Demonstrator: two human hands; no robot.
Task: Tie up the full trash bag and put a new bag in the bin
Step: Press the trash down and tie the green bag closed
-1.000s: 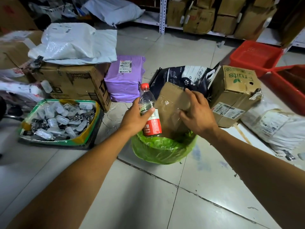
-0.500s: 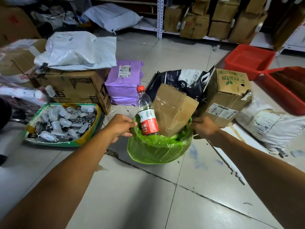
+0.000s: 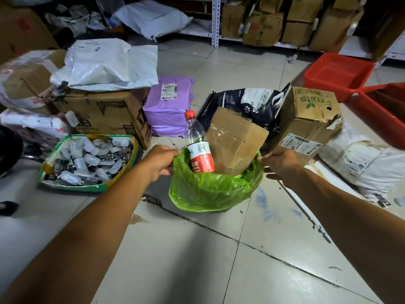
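A green trash bag (image 3: 210,191) lines a small bin on the tiled floor; the bin itself is almost wholly hidden under the plastic. Sticking up out of the bag are a clear bottle (image 3: 198,148) with a red cap and red label, and a brown cardboard box (image 3: 235,140). My left hand (image 3: 160,160) pinches the bag's rim on its left side. My right hand (image 3: 279,163) grips the rim on the right side.
A green-edged tray (image 3: 87,187) of small plastic items lies left of the bin. Behind stand cardboard boxes (image 3: 103,113), a purple parcel (image 3: 167,106), a dark printed bag (image 3: 245,104) and a fruit box (image 3: 306,121). Red baskets (image 3: 337,73) sit at the back right.
One second ago my hands held the bottle and the cardboard box. They let go, dropped to the sides of the bin and took hold of the green bag's rim.
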